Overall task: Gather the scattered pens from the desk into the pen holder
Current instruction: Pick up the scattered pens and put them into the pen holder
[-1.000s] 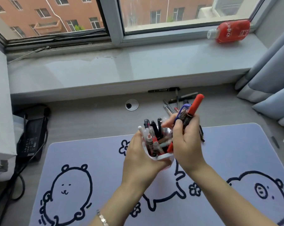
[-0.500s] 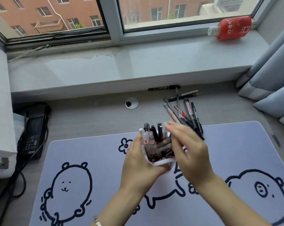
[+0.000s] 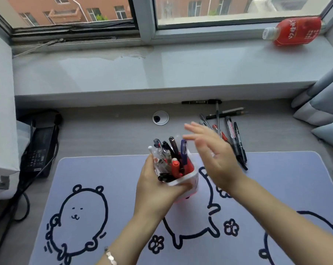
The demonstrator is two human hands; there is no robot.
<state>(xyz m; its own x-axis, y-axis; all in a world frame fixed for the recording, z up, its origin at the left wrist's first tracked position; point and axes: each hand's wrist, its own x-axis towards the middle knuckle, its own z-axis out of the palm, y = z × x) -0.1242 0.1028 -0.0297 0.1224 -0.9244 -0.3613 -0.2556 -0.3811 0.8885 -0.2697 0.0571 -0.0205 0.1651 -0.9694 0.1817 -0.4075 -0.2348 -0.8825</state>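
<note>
My left hand (image 3: 158, 186) grips a white pen holder (image 3: 188, 181) over the lilac desk mat (image 3: 276, 178). The holder is packed with several pens, among them a red marker (image 3: 175, 165) and a blue pen (image 3: 184, 152). My right hand (image 3: 213, 155) hovers just right of the holder, fingers spread and empty, reaching toward the back. Behind it several loose pens (image 3: 236, 142) lie in a pile on the grey desk, including a whiteboard marker (image 3: 231, 131). One black pen (image 3: 201, 101) lies along the wall under the sill.
A red bottle (image 3: 295, 32) lies on the window sill at the back right. A round cable grommet (image 3: 160, 118) sits behind the holder. A black power brick with cables (image 3: 38, 148) and a white box (image 3: 1, 115) fill the left side. Curtains (image 3: 324, 104) hang at right.
My right hand held a red marker and blue pen over the holder; those pens now stand in the holder and the hand has opened and lifted toward the loose pens.
</note>
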